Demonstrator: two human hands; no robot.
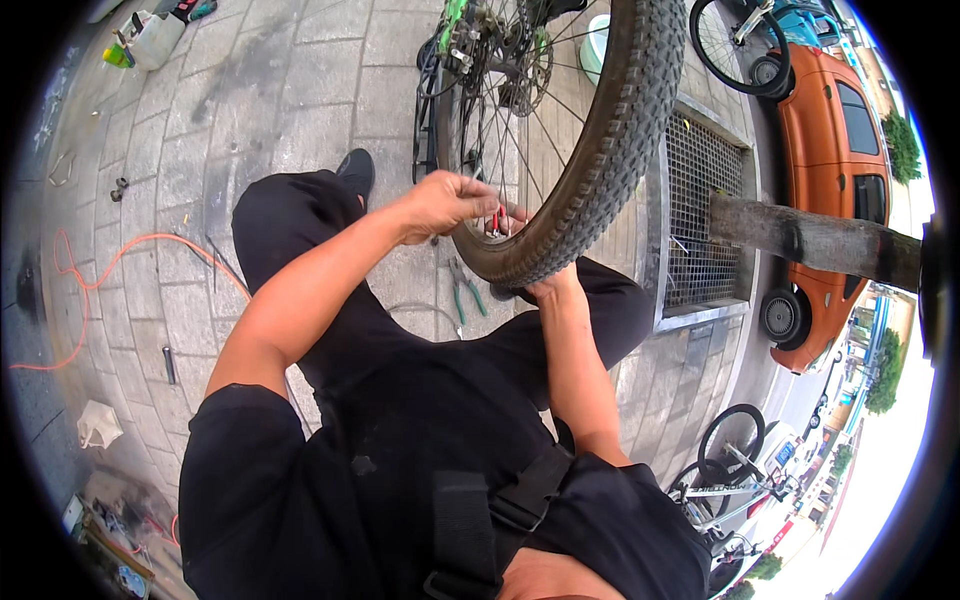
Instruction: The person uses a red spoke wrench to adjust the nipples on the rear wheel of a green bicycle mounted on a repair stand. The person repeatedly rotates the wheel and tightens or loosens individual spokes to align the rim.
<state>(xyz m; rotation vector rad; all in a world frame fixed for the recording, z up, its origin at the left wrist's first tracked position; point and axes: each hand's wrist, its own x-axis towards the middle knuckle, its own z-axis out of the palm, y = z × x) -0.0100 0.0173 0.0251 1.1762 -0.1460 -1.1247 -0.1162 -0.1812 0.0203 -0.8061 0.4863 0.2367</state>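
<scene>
A bicycle wheel (610,150) with a knobby black tyre and thin spokes stands tilted in front of me. My left hand (445,205) is closed at the near part of the rim, thumb and fingers pinching a small red tool (497,219) by the spokes. Under the tyre comes my right hand (550,284), mostly hidden by it; some fingertips show on the inner side of the rim, close to the red tool. The hand appears wrapped round the wheel. Green-handled pliers (468,292) lie on the paving between my legs.
An orange hose (150,238) runs over the paving at left, near a dark rod-shaped tool (169,365). A white container (155,42) stands far left. At right are a metal grate (700,210), a tree trunk (815,238), an orange car (830,150) and parked bicycles (730,455).
</scene>
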